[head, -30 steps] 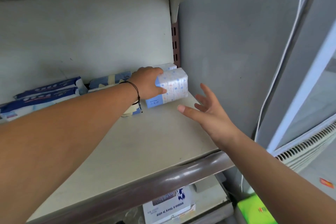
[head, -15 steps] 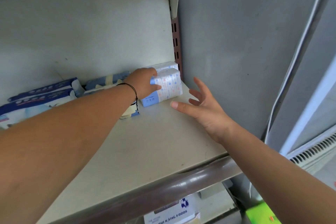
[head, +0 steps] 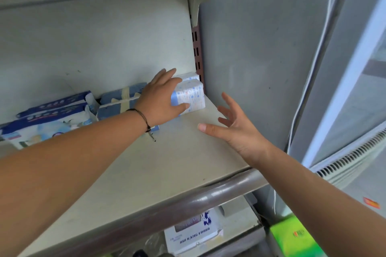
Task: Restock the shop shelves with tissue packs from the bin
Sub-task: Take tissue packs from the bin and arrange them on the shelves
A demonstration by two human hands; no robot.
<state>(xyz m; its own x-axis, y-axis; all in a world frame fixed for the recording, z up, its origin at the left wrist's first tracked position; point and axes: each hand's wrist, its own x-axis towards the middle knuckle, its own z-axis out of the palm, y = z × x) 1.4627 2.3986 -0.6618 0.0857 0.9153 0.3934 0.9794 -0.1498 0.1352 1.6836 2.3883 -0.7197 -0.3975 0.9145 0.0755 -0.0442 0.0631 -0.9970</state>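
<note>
Two hands reach over the shelf [head: 146,173] in the head view. The left hand [head: 160,100] holds a white-and-blue tissue pack [head: 191,98] at the back right corner of the shelf, thumb on its front, fingers over its top. The right hand [head: 236,129] hovers beside the pack, fingers spread, holding nothing.

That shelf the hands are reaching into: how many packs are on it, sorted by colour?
Pale blue-and-white patterned tissue packs: 2, the front tissue pack held by the left hand and the rear tissue pack behind it.
Taped mid-blue pack: 1.
Dark blue-and-white packs: 2, the back pack and the front pack.
Total: 5.
The right hand holds nothing.
</note>
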